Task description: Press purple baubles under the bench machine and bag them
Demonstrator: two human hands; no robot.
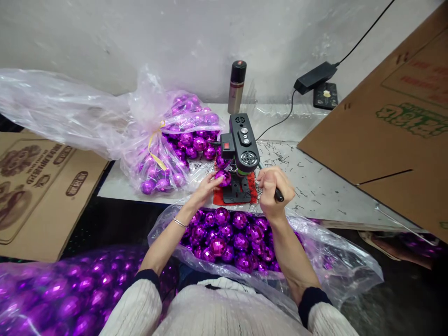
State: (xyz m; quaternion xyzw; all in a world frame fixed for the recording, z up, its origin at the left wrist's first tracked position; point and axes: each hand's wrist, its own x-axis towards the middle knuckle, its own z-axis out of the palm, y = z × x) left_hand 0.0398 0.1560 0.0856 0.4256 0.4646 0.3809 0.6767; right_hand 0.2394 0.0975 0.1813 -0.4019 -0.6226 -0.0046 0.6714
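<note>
My left hand (207,187) has its fingers closed on a shiny purple disco-ball bauble (222,178), held at the left side of a small black bench machine (244,144). Another purple bauble sits just behind it, close to the machine. My right hand (276,190) is wrapped around the machine's black-tipped lever handle (279,195) on the right. The machine's base stands on a red mat (219,198). An open clear plastic bag of purple baubles (241,241) lies between my arms, below the table edge.
A tied plastic bag of baubles (189,122) rests on the table (315,173), left of the machine. Small dark pins are scattered to the right. Behind stand a spray can (237,88) and a power adapter (316,77). Cardboard boxes flank both sides; another bauble bag (70,294) lies lower left.
</note>
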